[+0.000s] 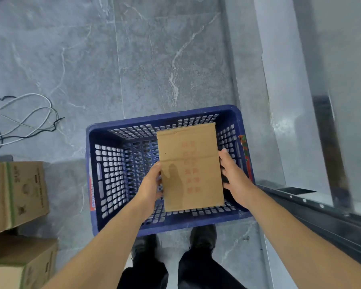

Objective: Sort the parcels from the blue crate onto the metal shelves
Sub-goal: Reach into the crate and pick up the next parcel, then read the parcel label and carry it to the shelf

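A brown cardboard parcel with red printed characters is held over the blue perforated crate, which stands on the grey floor in front of my feet. My left hand grips the parcel's left edge and my right hand grips its right edge. The crate's visible floor around the parcel holds nothing else. A metal shelf edge runs along the right, with a pale upright panel above it.
Two large cardboard boxes sit at the lower left. Loose white and black cables lie on the floor at the left. Grey marble floor tiles stretch beyond the crate. My black shoes stand just behind the crate.
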A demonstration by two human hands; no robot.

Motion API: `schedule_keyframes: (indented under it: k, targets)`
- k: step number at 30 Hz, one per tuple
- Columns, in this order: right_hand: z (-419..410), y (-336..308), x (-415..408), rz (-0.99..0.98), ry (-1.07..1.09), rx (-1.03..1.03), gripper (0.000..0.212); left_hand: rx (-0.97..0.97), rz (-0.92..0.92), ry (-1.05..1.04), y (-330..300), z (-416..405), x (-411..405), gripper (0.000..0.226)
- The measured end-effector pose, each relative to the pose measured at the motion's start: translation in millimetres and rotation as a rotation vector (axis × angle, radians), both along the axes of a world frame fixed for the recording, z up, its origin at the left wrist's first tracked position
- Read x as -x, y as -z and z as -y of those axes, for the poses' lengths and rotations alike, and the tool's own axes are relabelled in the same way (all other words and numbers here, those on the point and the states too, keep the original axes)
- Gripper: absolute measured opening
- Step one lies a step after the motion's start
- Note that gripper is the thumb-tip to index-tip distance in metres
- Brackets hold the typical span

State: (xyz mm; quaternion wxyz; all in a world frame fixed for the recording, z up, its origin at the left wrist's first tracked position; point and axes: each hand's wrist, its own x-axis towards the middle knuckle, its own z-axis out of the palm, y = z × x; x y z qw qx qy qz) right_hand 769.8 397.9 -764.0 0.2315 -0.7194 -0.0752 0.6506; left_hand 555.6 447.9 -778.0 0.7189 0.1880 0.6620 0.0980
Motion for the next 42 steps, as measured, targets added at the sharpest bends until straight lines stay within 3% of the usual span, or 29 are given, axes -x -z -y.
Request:
schedule_keyframes:
  k: [5, 14, 23, 29, 35, 36, 39, 42]
  targets:
    - [-13.5, -94.2, 8.4, 0.007, 0.024, -0.099, 0.037, -0.125, -0.006, 0.016, -99.2, -11.1, 14.7, 0.028]
    - [-34.1, -302.3, 30.1, 0.077, 0.014, -0.303, 0.053, -0.307, 0.015, -0.017, -287.0, -33.0, 53.6, 0.036]
    - [-12.0, -524.2, 59.6, 0.258, -0.034, -0.573, 0.033, -0.608, 0.166, 0.127, -466.2, -42.3, 86.6, 0.055]
    - [17.0, -608.9, 83.5, 0.496, -0.065, -0.682, 0.074, -0.812, 0.265, 0.208, -553.1, -44.8, 109.2, 0.052]
    - [26.6, -652.0, 93.1, 0.596, -0.033, -0.751, 0.070, -0.892, 0.262, 0.213, -606.5, -43.8, 125.0, 0.044]
    - [26.7, -656.7, 93.5, 0.597, -0.030, -0.752, 0.070, -0.888, 0.251, 0.235, -616.2, -43.9, 128.2, 0.059]
    - [31.1, -669.4, 100.1, 0.538, -0.024, -0.743, 0.073, -0.743, 0.270, 0.302, -639.5, -40.3, 139.2, 0.135]
    - [36.4, -678.2, 109.5, 0.525, -0.079, -0.754, 0.076, -0.661, 0.297, 0.342, -658.4, -33.9, 147.7, 0.142]
